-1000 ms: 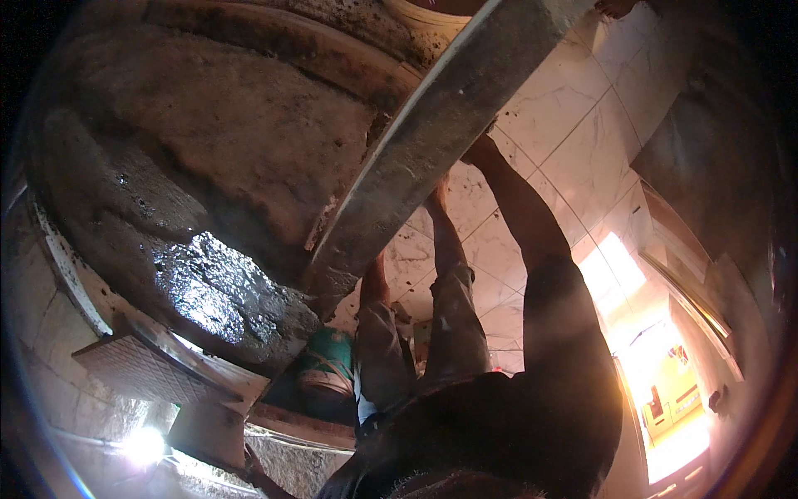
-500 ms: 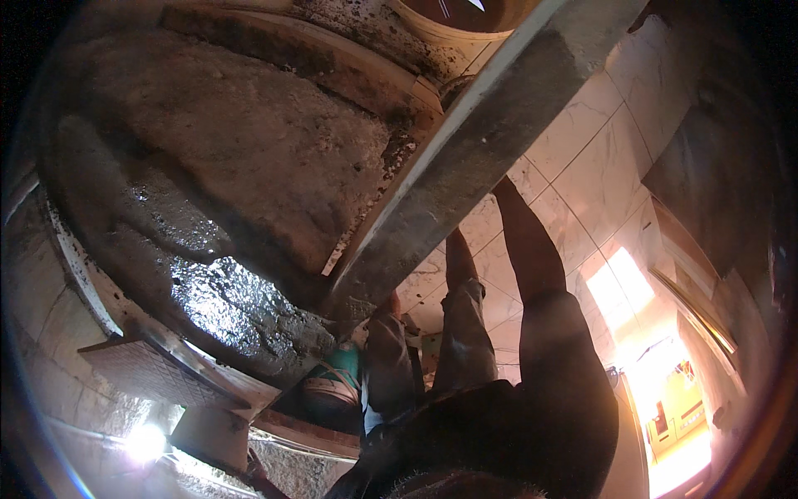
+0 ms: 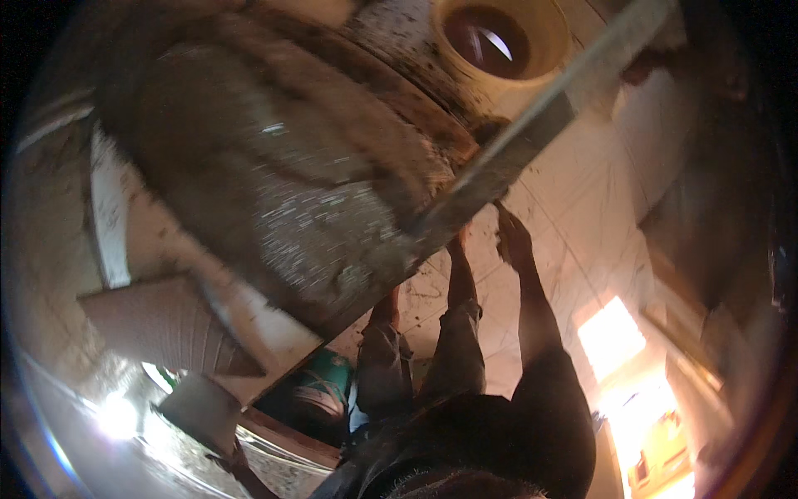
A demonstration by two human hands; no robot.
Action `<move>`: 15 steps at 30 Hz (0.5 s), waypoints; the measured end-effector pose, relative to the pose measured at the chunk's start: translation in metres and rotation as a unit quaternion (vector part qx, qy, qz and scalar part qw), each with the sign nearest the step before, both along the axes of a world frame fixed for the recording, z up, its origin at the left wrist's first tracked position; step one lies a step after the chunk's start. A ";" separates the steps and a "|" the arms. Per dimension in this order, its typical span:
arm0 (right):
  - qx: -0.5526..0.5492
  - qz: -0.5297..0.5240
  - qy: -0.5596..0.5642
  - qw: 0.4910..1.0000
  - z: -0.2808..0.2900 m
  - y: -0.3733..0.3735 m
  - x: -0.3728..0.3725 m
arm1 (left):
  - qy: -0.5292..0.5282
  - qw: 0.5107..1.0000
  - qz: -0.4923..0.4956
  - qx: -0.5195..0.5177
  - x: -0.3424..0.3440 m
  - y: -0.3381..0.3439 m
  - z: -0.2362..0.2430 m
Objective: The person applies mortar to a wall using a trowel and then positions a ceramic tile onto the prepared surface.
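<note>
Right hand [image 3: 514,237] beside one long grey straight bar [image 3: 532,135], left hand [image 3: 230,460] beside one grey rectangular slab [image 3: 199,412], grips unclear, one round yellow bucket [image 3: 492,90]

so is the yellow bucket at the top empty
No, dark reddish-brown liquid with a bright reflection on its surface shows inside the yellow bucket.

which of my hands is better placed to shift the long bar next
Probably the right hand: it's beside the long bar, while the left hand is down by the grey rectangular piece.
</note>
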State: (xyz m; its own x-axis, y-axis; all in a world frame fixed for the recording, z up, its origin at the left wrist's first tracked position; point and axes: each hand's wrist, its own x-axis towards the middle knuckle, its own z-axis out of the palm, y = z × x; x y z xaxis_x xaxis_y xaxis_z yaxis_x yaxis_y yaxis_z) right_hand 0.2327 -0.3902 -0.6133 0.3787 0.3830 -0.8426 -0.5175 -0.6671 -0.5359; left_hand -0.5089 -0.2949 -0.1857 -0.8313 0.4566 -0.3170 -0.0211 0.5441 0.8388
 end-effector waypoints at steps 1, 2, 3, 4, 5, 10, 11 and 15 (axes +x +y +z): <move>-0.010 -0.023 0.005 1.000 0.028 -0.003 -0.005 | -0.005 1.000 -0.003 0.007 -0.006 -0.005 0.002; -0.025 -0.057 0.036 0.997 0.059 -0.007 -0.008 | -0.010 1.000 -0.008 0.010 -0.012 -0.012 0.004; -0.067 -0.048 0.006 0.997 0.088 -0.009 -0.017 | -0.010 1.000 -0.015 0.018 -0.018 -0.018 0.005; -0.076 -0.026 -0.028 0.996 0.129 -0.014 -0.026 | -0.014 0.999 -0.022 0.026 -0.025 -0.026 0.008; -0.091 -0.019 -0.049 0.994 0.166 -0.019 -0.038 | -0.016 0.999 -0.030 0.036 -0.030 -0.033 0.007; 0.124 -0.034 -0.074 0.989 0.347 -0.037 -0.089 | 0.016 0.993 -0.098 0.063 -0.049 -0.052 -0.001; 0.161 -0.017 -0.083 0.983 0.374 -0.037 -0.099 | 0.036 0.991 -0.112 0.061 -0.043 -0.050 -0.001; 0.216 -0.021 -0.106 0.970 0.467 0.023 -0.132 | 0.051 0.989 -0.099 0.098 -0.015 -0.034 0.012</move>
State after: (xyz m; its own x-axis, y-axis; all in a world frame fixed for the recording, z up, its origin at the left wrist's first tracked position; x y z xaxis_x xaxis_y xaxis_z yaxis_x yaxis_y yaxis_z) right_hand 0.1009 -0.3669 -0.1458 0.5484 0.6641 -0.5081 -0.3870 -0.3371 -0.8583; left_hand -0.5236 -0.3288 -0.1736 -0.7421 0.6583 -0.1262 0.1593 0.3561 0.9208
